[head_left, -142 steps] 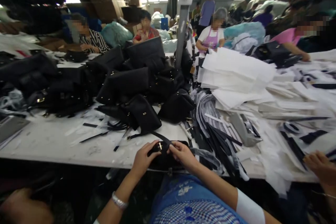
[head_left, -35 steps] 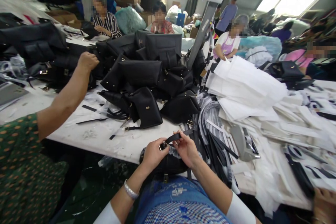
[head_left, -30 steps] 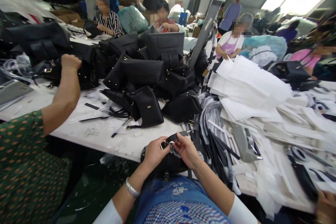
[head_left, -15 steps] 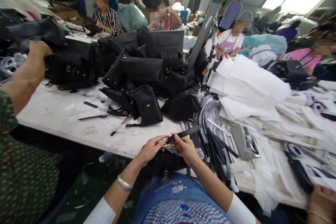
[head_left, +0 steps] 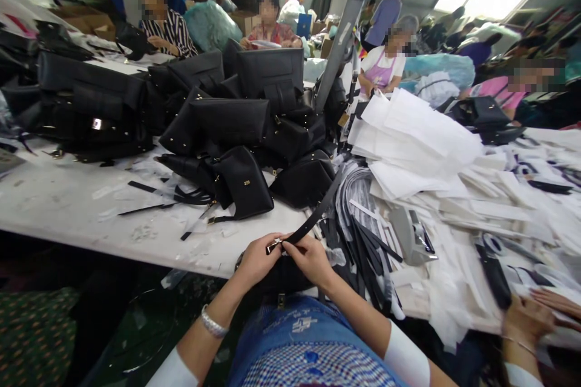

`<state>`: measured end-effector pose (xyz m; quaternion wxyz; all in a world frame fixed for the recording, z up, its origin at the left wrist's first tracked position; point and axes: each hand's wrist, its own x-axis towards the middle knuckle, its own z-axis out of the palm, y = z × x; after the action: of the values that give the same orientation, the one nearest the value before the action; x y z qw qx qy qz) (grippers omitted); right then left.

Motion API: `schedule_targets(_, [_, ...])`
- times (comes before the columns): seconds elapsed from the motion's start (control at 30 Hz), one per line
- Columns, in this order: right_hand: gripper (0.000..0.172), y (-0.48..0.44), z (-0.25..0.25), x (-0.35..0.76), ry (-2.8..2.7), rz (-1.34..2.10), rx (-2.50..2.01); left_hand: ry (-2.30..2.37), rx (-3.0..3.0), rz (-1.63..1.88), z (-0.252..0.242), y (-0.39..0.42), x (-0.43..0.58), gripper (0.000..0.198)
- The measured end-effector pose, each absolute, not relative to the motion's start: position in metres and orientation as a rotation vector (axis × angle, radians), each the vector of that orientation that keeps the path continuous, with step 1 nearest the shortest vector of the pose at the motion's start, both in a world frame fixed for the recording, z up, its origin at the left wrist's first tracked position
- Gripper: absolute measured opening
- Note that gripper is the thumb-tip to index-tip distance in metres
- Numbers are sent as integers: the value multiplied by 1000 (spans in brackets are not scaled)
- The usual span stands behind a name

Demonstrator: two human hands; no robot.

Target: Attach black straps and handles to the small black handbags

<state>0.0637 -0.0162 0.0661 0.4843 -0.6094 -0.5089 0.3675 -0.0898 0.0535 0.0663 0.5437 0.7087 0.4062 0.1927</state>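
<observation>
My left hand (head_left: 258, 261) pinches a small metal buckle (head_left: 273, 247) just in front of my body. Close beside it, my right hand (head_left: 311, 260) grips a black strap (head_left: 315, 214) near the buckle, and the strap's free length rises up and to the right. Whether the strap's end runs through the buckle is hard to make out behind the fingers. Beneath both hands, against my apron, lies a dark bag (head_left: 284, 278) with a metal clasp, partly hidden by them.
Black bags (head_left: 229, 118) are heaped across the white table (head_left: 181, 251). Right of my hands hang bundled black straps (head_left: 370, 260), beside a grey tape dispenser (head_left: 411, 239) and stacked white sheets (head_left: 413, 139). A co-worker's hands (head_left: 529, 320) are at the lower right; other people sit beyond.
The strap's free length now points more steeply upward, and my hands have drawn closer together at the buckle. The co-worker's arm at the left has left the view. The view has shifted slightly.
</observation>
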Motion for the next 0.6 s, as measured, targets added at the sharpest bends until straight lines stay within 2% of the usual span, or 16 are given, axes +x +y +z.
schedule_targets(0.27, [21,1,83,84,-833,1268,-1280,859,1626,426,84,56,-109,39])
schedule_targets(0.6, [25,-1,88,78,-776,1305,-1181,891,1620,420,75,57,-110,34])
